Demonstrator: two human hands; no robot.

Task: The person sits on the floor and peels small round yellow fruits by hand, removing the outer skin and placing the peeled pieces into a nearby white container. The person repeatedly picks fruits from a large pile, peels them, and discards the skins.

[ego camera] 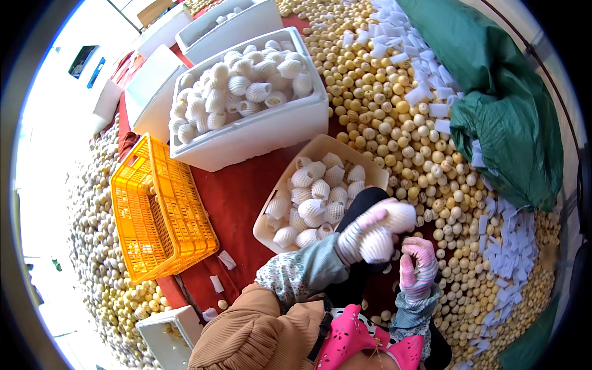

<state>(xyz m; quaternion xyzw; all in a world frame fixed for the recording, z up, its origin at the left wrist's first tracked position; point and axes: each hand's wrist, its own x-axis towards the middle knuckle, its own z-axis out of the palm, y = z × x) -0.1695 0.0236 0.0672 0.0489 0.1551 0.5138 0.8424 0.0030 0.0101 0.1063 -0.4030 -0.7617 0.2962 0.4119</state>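
My left hand [354, 240], in a striped knit glove, holds two fruits in white foam net sleeves [377, 245], one beside the other. To its right, my right hand [418, 268] wears a matching glove; its fingers are curved, with a gap to the thumb and nothing visible between them. Beyond my left hand stands a beige plastic tub [264, 231] of fruits in foam nets [311, 209]. Beside my right hand spreads a large heap of bare, round, pale yellow fruits [437, 171], some dark-striped, apparently pepino melons.
A white foam box [259, 143] full of netted fruits stands past the tub. An orange plastic crate [185, 208] is at left on red cloth [231, 199]. Loose white foam sleeves [513, 259] and a green plastic sheet [504, 134] lie at right. More fruit [99, 222] lies far left.
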